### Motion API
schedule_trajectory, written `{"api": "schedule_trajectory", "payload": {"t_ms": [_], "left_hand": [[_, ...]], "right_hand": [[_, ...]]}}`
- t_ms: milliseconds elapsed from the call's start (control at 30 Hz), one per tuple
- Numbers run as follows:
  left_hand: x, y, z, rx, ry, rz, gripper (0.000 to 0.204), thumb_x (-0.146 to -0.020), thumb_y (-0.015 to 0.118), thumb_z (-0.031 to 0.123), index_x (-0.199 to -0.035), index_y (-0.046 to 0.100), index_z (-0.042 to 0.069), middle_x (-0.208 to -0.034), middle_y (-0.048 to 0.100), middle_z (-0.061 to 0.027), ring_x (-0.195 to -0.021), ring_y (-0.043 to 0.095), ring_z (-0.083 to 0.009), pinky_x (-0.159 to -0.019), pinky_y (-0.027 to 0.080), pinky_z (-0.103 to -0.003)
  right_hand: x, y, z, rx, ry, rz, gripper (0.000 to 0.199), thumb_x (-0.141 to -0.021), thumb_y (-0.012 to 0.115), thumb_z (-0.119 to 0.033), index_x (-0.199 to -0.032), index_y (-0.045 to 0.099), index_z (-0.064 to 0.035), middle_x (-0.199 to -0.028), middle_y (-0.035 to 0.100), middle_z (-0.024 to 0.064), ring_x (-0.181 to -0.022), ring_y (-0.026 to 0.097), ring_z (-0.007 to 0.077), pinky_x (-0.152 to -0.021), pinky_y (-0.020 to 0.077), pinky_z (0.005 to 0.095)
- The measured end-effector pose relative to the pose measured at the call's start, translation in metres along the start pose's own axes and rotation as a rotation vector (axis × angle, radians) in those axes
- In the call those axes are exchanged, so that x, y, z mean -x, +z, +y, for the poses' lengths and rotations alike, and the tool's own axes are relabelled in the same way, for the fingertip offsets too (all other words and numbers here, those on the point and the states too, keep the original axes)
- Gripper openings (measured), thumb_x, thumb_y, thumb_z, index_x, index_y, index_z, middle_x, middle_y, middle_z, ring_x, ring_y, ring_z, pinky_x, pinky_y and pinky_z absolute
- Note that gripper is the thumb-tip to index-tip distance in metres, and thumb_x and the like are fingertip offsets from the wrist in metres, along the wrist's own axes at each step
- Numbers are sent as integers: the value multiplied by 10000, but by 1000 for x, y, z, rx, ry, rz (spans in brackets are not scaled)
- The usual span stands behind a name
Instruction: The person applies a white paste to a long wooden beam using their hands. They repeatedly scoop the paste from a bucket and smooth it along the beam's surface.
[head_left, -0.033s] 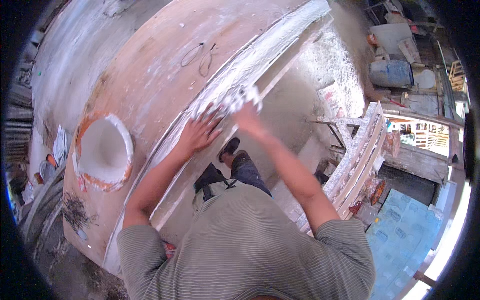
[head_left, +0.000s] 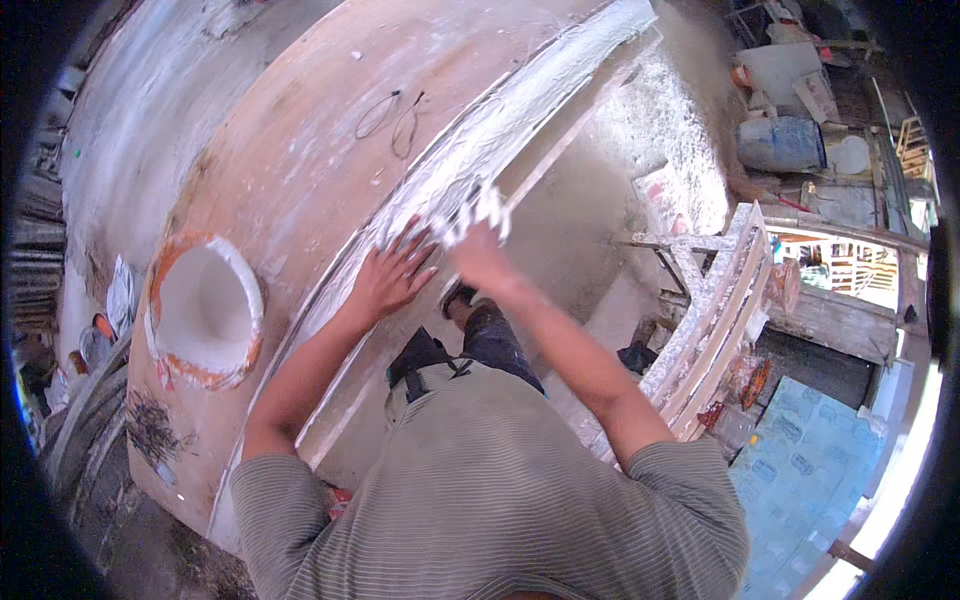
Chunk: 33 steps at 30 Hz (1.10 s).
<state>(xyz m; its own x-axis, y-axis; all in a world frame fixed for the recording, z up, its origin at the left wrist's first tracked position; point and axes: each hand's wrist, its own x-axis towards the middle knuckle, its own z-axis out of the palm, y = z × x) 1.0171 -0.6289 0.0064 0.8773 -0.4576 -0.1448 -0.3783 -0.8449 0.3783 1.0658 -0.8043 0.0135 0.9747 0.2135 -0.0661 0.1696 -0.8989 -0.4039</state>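
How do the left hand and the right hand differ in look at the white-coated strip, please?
The left hand looks mostly free of white, while the right hand has white material over its fingers. The left hand shows fairly clearly, fingers spread; the right hand is blurred. Both are bare, close together at the white-coated strip.

right hand [head_left: 480,255] sits closer to the left hand [head_left: 384,282], a little farther down the white-coated strip [head_left: 520,115] toward the person, its blurred white fingers [head_left: 490,207] look more spread, dark shoe [head_left: 458,298] more hidden
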Motion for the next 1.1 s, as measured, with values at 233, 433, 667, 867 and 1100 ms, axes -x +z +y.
{"api": "schedule_trajectory", "payload": {"t_ms": [233,433,667,867,1100], "left_hand": [[-109,-18,22,-39,-7,42,482,-949,366,472,-1322,512,203,-1501,299,15,-1395,218,-153,-995,362,-458],[-284,-21,50,-52,97,253,476,-953,359,471,-1309,523,200,-1517,262,33,-1390,225,-160,-971,379,-435],[-289,-40,58,12,-96,58,532,-942,374,490,-1362,447,171,-1539,192,26,-1433,104,-203,-1022,361,-528],[-277,-37,63,-83,-116,-213,532,-943,383,485,-1345,472,147,-1480,341,-22,-1418,172,-190,-973,396,-451],[-427,-11,54,12,63,86,576,-945,352,522,-1378,411,146,-1490,314,-57,-1330,349,-237,-933,424,-439]], "right_hand": [[-78,-25,67,69,50,211,693,-892,478,-418,-1361,364,79,-1452,185,339,-1373,79,478,-1082,63,612],[-249,-94,229,518,-185,-254,270,-846,480,-179,-978,680,-54,-977,664,189,-944,626,370,-847,452,518],[-290,-142,238,449,-405,-396,313,-846,497,-225,-1032,673,-46,-977,672,189,-984,595,408,-944,356,599],[-189,-116,177,-76,-44,-13,725,-910,439,-422,-1316,340,170,-1439,146,384,-1389,39,462,-1097,13,590],[-313,-96,299,238,-126,-252,288,-855,470,-194,-957,648,8,-985,620,258,-929,595,386,-807,455,504]]}}
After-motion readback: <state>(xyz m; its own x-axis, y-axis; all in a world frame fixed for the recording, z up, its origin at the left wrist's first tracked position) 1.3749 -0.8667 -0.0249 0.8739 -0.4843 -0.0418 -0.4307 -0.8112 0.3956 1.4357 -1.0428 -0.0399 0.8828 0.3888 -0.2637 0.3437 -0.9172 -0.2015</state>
